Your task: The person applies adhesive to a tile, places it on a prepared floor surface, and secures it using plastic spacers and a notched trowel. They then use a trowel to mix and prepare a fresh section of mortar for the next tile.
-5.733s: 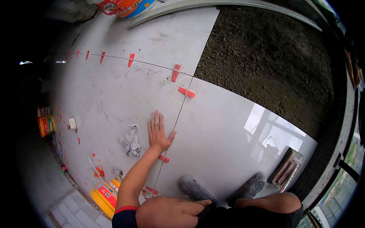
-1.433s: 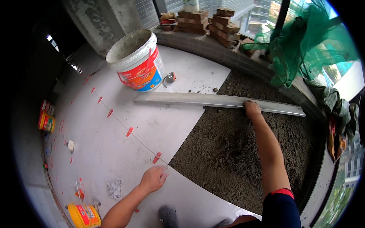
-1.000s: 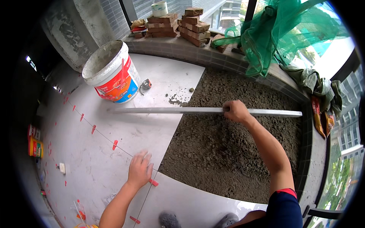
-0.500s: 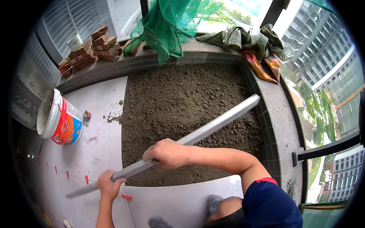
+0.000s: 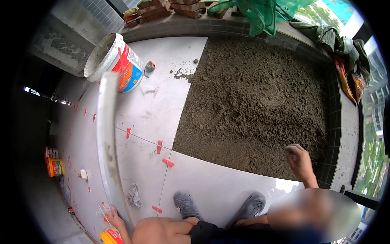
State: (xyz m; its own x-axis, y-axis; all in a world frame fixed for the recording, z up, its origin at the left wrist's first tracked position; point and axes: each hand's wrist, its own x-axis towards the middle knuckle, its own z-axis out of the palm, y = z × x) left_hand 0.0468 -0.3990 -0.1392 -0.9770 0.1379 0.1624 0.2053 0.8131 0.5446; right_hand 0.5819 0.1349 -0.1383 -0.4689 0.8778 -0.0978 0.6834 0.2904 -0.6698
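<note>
A long grey metal straightedge bar leans up on the left, slightly blurred, over the pale floor tiles. At its lower end my left hand is closed around its edge. My right hand is off the bar, over the near right part of the mortar bed. Its fingers are curled in, and the inside of the grip is hidden. Dark, crumbly mortar fills the bed, lumpy at the far side and smoother along the near edge.
A white bucket with a coloured label stands at the far left beside a tape measure. Red tile wedges sit along the joints. A crumpled rag lies near my feet. Bricks and green netting are on the far ledge.
The bar has swung from across the mortar to the left, over the tiles. My right hand has let go of it and moved right. The view has turned left.
</note>
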